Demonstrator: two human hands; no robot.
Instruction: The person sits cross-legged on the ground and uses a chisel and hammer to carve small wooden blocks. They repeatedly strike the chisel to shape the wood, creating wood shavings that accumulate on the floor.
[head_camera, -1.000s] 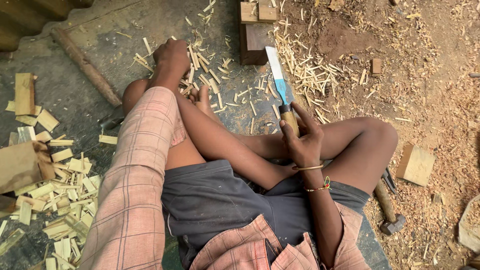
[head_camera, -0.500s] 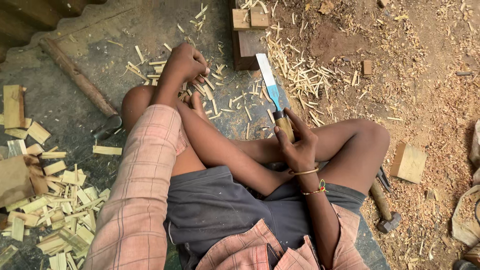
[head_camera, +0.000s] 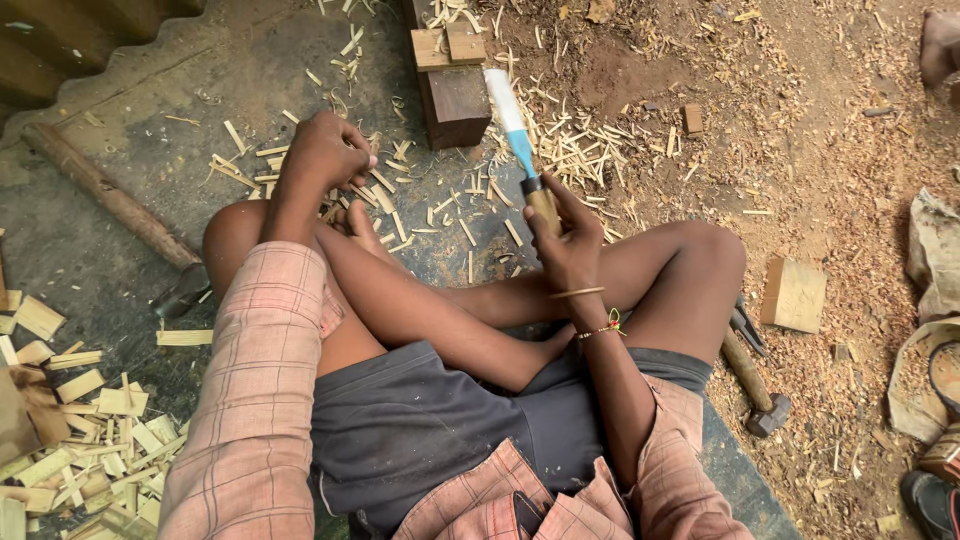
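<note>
Knife (head_camera: 513, 130) stands almost upright in the right hand (head_camera: 566, 238), its wooden handle gripped in a closed fist, the pale blade with a blue band near the handle pointing away from the person, towards the dark block (head_camera: 455, 95). The blade tip lies just beside the block's right edge; whether it touches cannot be told. Two bangles sit on the right wrist.

Across the lap, the left hand (head_camera: 325, 152) is curled into a loose fist over the ground, knuckles up, fingers closed among the splints (head_camera: 400, 190); what it grips, if anything, is hidden beneath the fingers. Thin pale splints lie scattered round this hand and between it and the knife.

The person sits cross-legged on a dark mat (head_camera: 150, 130), in a checked shirt and grey shorts, one foot resting near the left hand.

Further out, two small light offcuts lie on top of the block. A long rusty rod (head_camera: 105, 195) lies aslant to the left. A heap of cut strips (head_camera: 70, 440) is at the lower left. To the right of the knee, on sawdust-strewn earth, stand a pale wood cube (head_camera: 795, 293) and, nearer the body, a hammer (head_camera: 752, 380).
</note>
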